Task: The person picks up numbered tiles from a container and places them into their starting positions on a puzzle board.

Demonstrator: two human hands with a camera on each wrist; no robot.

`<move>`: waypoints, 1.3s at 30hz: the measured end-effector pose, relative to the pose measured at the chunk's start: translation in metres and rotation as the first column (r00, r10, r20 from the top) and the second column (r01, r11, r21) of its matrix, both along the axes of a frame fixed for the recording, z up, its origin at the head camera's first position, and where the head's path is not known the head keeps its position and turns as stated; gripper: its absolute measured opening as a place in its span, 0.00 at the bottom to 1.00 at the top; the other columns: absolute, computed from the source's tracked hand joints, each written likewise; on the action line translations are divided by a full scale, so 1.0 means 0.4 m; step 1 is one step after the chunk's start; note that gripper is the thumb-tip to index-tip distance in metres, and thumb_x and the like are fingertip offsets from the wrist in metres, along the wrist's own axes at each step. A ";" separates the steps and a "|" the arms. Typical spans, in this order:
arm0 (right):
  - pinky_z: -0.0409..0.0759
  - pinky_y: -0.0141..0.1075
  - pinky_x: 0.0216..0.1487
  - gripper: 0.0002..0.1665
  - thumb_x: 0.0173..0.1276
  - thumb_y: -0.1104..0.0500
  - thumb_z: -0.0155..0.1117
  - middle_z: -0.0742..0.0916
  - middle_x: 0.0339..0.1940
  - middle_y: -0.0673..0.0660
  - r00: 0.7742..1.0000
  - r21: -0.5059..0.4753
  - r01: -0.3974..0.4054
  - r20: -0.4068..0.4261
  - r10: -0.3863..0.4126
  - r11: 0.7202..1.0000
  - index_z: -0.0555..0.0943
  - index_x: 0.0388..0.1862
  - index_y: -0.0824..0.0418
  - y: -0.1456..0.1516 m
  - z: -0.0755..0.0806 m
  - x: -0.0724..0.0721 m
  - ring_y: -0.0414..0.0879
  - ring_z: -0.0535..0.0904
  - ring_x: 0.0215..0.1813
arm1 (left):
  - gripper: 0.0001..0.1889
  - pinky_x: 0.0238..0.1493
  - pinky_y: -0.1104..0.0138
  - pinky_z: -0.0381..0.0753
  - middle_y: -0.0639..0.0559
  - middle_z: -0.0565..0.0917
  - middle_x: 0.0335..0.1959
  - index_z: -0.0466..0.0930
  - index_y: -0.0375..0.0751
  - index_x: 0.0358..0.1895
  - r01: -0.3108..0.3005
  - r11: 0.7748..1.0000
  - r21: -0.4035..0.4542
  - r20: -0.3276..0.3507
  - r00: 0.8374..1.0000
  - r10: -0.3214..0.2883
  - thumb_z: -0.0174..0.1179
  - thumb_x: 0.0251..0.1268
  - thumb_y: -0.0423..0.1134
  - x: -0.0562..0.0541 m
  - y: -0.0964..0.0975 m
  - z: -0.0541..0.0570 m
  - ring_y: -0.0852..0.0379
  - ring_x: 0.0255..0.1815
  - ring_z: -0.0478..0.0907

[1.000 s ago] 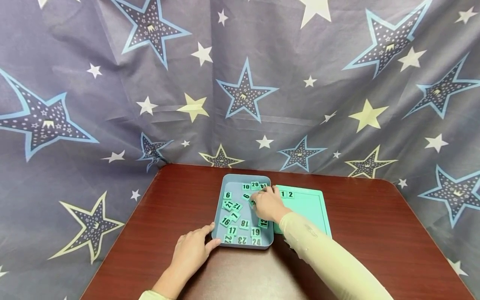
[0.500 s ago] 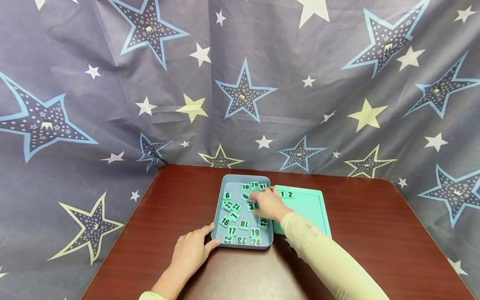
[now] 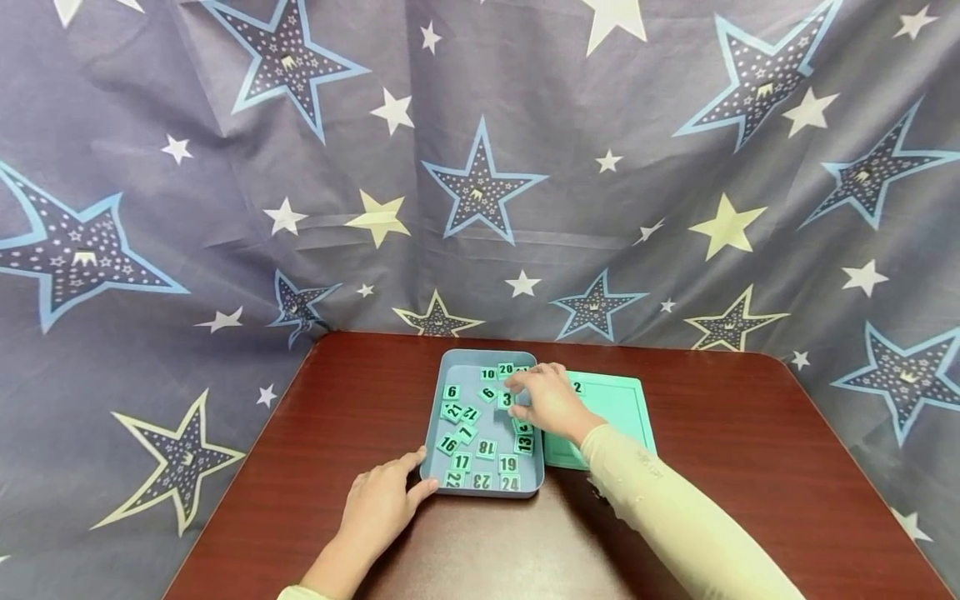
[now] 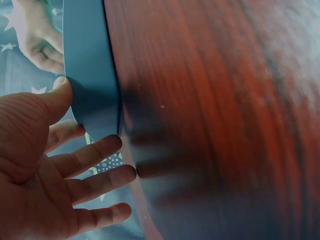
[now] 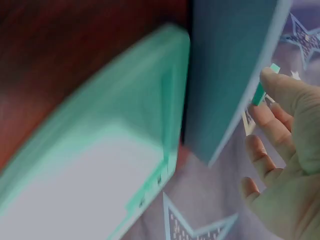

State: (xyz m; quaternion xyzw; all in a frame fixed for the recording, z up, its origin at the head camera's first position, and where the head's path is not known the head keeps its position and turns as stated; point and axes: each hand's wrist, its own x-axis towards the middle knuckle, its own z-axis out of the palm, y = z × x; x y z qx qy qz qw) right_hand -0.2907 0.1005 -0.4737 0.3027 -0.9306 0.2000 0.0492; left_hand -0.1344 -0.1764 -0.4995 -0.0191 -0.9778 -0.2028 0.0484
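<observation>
In the head view my right hand (image 3: 551,400) pinches a green tile marked 3 (image 3: 507,400) between thumb and index finger, over the right part of a grey-blue tray (image 3: 491,427). The right wrist view shows the tile (image 5: 259,94) edge-on, lifted past the tray wall (image 5: 225,75). Extended fingers of my left hand (image 3: 382,500) rest at the tray's near left corner; its thumb touches the rim in the left wrist view. Several loose numbered tiles lie in the tray, turned various ways. Tiles 1 and 2 stood at the board's upper left; tile 2 (image 3: 577,388) shows now.
A mint-green board (image 3: 611,417) with a raised rim lies right against the tray's right side. Both stand on a reddish-brown wooden table (image 3: 720,433). Behind its far edge hangs a grey star-patterned curtain (image 3: 570,208).
My right hand has taken hold of tile 3 and raised it from the tray, uncovering another tile beneath. It shifted slightly right, hiding tile 1. My left hand stays at the tray corner.
</observation>
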 end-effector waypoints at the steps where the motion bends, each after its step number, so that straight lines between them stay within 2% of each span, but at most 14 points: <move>1: 0.64 0.62 0.77 0.25 0.67 0.55 0.81 0.94 0.50 0.54 1.000 -0.007 0.009 -0.012 -0.009 1.000 0.86 0.61 0.57 0.013 0.009 0.001 0.59 0.82 0.64 | 0.28 0.65 0.37 0.78 0.44 0.88 0.65 0.83 0.49 0.71 -0.001 1.000 0.000 0.004 1.000 0.001 0.69 0.71 0.55 0.000 -0.002 -0.001 0.38 0.64 0.86; 7: 0.72 0.60 0.71 0.26 0.65 0.56 0.82 0.94 0.47 0.57 0.996 -0.064 0.053 -0.063 -0.057 0.997 0.86 0.59 0.60 0.102 0.036 -0.007 0.60 0.84 0.60 | 0.28 0.64 0.36 0.79 0.44 0.88 0.65 0.83 0.50 0.71 -0.015 1.000 -0.003 0.018 1.000 0.015 0.69 0.72 0.54 0.002 -0.014 -0.004 0.37 0.64 0.85; 10: 0.73 0.60 0.69 0.26 0.65 0.57 0.82 0.94 0.48 0.58 0.995 -0.079 0.088 -0.047 -0.092 0.993 0.86 0.60 0.61 0.149 0.042 -0.010 0.61 0.83 0.60 | 0.28 0.60 0.36 0.80 0.44 0.87 0.66 0.83 0.50 0.71 -0.021 1.000 0.006 0.028 0.999 0.021 0.69 0.72 0.55 0.002 -0.018 -0.005 0.37 0.64 0.85; 16: 0.71 0.62 0.72 0.27 0.67 0.58 0.80 0.93 0.53 0.60 0.986 -0.065 0.166 -0.003 -0.167 0.984 0.85 0.63 0.63 0.242 0.041 -0.026 0.64 0.81 0.63 | 0.28 0.56 0.37 0.83 0.42 0.87 0.67 0.82 0.51 0.72 -0.036 0.998 0.049 0.061 0.998 0.033 0.69 0.72 0.55 -0.002 -0.020 -0.001 0.36 0.65 0.84; 22: 0.72 0.62 0.71 0.26 0.69 0.58 0.78 0.92 0.55 0.61 0.970 -0.012 0.242 0.007 -0.242 0.970 0.83 0.64 0.64 0.305 0.003 -0.050 0.65 0.81 0.63 | 0.28 0.54 0.35 0.83 0.43 0.86 0.67 0.82 0.50 0.72 -0.043 0.997 0.069 0.070 0.997 0.038 0.70 0.72 0.54 -0.005 -0.020 -0.002 0.35 0.65 0.84; 31: 0.79 0.60 0.60 0.25 0.66 0.59 0.80 0.93 0.49 0.59 0.956 0.089 0.293 -0.049 -0.289 0.952 0.84 0.60 0.64 0.346 -0.076 -0.072 0.63 0.84 0.53 | 0.28 0.54 0.34 0.83 0.43 0.86 0.67 0.81 0.52 0.72 -0.050 0.995 0.091 0.098 0.994 0.041 0.70 0.72 0.53 -0.004 -0.003 -0.006 0.35 0.66 0.84; 39: 0.81 0.58 0.56 0.23 0.64 0.61 0.81 0.93 0.44 0.59 0.961 0.093 0.260 -0.126 -0.247 0.961 0.86 0.56 0.64 0.331 -0.084 -0.084 0.63 0.85 0.50 | 0.29 0.54 0.34 0.83 0.43 0.87 0.66 0.82 0.53 0.72 -0.049 0.995 0.086 0.090 0.995 0.041 0.70 0.71 0.55 -0.003 0.003 0.000 0.35 0.66 0.84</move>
